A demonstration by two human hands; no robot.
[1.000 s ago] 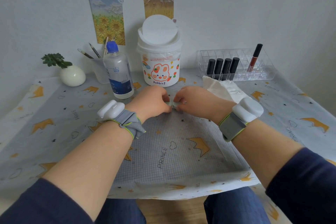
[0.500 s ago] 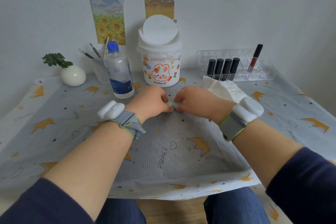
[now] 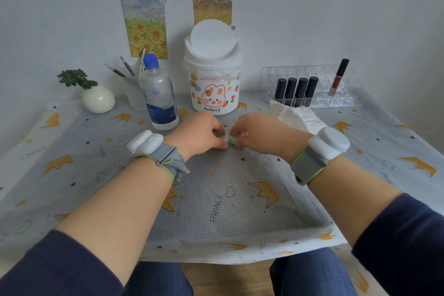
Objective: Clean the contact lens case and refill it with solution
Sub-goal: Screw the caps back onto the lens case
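At the centre of the crown-print tablecloth (image 3: 72, 151), head view: your left hand (image 3: 197, 133) and right hand (image 3: 262, 133) meet fingertip to fingertip, each pinched shut on one end of the pale green contact lens case (image 3: 228, 139), which lies low over the cloth in front of the rabbit bin (image 3: 212, 94). Most of the case is hidden by your fingers, so whether the caps are on cannot be told. If you are unscrewing them, steady the body with one hand, turn with the other, and keep the case level over the cloth. The solution bottle (image 3: 158, 94), capped and upright, stands just behind your left hand; the white tissue (image 3: 295, 114) lies behind your right wrist, within reach for wiping.
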